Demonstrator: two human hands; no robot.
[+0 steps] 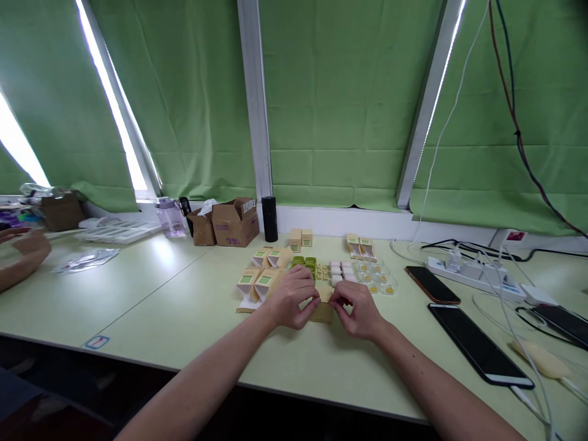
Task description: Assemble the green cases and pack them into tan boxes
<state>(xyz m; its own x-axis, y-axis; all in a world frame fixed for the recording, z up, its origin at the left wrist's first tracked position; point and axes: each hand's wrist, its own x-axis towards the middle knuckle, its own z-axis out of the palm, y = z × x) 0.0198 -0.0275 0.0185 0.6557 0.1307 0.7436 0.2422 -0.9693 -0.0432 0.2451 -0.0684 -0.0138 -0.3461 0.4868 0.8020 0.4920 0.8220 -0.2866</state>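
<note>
A small tan cardboard box [323, 313] stands on the table between my hands. My left hand [294, 298] pinches its upper left edge, and my right hand [357, 309] pinches its upper right edge. Just beyond are green square pieces [305, 262], small yellowish pieces [322, 271], pale pink blocks [342, 271] and clear round cups with yellow centres [375, 277]. To the left lie several opened tan boxes with green labels [260, 280]. Two closed tan boxes [301, 238] stand farther back, and another opened pair [360, 245] sits to their right.
Two phones [478, 343] [432, 284], a white power strip [475, 278] and loose cables occupy the right side. Cardboard cartons [235, 223], a black cylinder [269, 219] and a purple bottle [170, 217] line the back. Another person's hand [30, 248] is at far left.
</note>
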